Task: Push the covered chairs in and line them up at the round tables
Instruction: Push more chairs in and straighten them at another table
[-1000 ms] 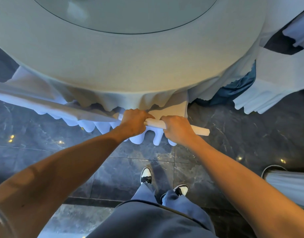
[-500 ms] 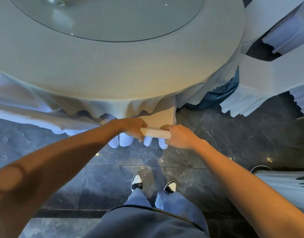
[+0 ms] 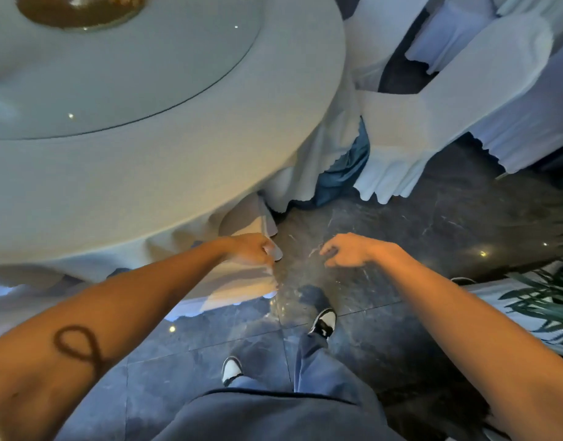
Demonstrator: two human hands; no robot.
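Observation:
The round table (image 3: 165, 173) wears a pale cloth, with a glass turntable (image 3: 121, 74) on top. A covered chair (image 3: 242, 284) stands tucked against the table's near edge, its white skirt hanging below my left forearm. My left hand (image 3: 251, 249) grips the right end of its top rail, fingers curled round it. My right hand (image 3: 347, 249) hovers off the chair over the dark floor, fingers loosely curled and holding nothing. A second covered chair (image 3: 439, 122) stands at the table's right side, angled outward.
More white covered chairs (image 3: 464, 33) crowd the far right. A blue underskirt (image 3: 347, 167) shows between the tablecloth and the second chair. A leafy plant (image 3: 547, 300) and a white-draped surface sit at the right edge. My feet (image 3: 323, 323) stand on dark marble tiles.
My right hand has let go of the chair's top rail and moved right. The view has swung right, and the chair now sits further left under the table edge.

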